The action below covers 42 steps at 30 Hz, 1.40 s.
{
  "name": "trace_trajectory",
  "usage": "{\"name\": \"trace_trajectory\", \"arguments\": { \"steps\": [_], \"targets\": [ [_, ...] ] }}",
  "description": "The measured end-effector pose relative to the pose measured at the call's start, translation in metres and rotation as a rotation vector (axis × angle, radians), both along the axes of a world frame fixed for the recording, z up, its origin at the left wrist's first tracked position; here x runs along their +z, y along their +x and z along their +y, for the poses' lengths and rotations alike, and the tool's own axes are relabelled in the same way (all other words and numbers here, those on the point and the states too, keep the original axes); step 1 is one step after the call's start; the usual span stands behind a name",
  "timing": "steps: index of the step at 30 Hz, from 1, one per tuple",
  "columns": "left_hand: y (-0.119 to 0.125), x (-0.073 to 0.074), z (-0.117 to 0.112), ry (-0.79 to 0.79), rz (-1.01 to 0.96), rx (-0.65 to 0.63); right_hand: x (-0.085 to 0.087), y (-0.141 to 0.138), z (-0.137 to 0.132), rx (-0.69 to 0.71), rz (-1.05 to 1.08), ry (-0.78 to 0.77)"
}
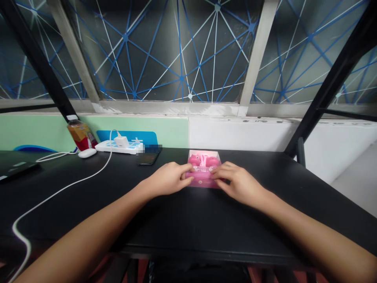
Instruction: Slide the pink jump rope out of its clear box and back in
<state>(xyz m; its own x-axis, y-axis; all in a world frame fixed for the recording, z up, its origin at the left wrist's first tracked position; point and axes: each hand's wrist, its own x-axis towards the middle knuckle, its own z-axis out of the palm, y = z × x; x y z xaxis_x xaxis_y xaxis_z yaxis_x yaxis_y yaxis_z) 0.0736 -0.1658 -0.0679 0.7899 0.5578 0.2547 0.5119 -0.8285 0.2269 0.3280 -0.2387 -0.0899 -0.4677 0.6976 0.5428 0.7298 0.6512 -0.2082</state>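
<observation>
A pink box [203, 182] lies on the black desk in front of me, its near part covered in pale print. In its far part show two rounded pink pieces [212, 161] with something white between them; I cannot tell their kind. My left hand [172, 177] grips the box's left side, thumb and fingertips pressed to it. On the opposite side, my right hand [235, 181] holds the edge between thumb and curled fingers. Part of each side of the box is hidden behind the fingers.
A dark phone [149, 155] lies left of the box. Behind it are a white power strip [129, 148] with a charger, a white mouse [87, 153] and a drink bottle [81, 133]. A white cable [64, 188] crosses the left of the desk [188, 224]. Black metal posts [326, 86] flank the desk.
</observation>
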Motion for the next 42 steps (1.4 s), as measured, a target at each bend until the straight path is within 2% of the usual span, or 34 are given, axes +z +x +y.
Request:
{"name": "trace_trajectory", "arguments": {
  "steps": [7, 18, 27, 42],
  "targets": [
    [0.001, 0.0, 0.001, 0.015, 0.014, 0.0, 0.002, -0.001, -0.001, 0.0, -0.042, -0.003],
    [-0.001, 0.002, 0.0, 0.211, 0.116, -0.012, 0.005, -0.002, -0.002, -0.024, -0.089, 0.004],
    [-0.004, 0.004, -0.002, 0.095, 0.069, -0.023, 0.007, -0.003, -0.004, -0.02, -0.094, -0.017],
    [-0.006, -0.002, 0.0, 0.058, 0.034, -0.025, 0.011, -0.005, -0.009, -0.009, -0.079, -0.047]
  ]
}}
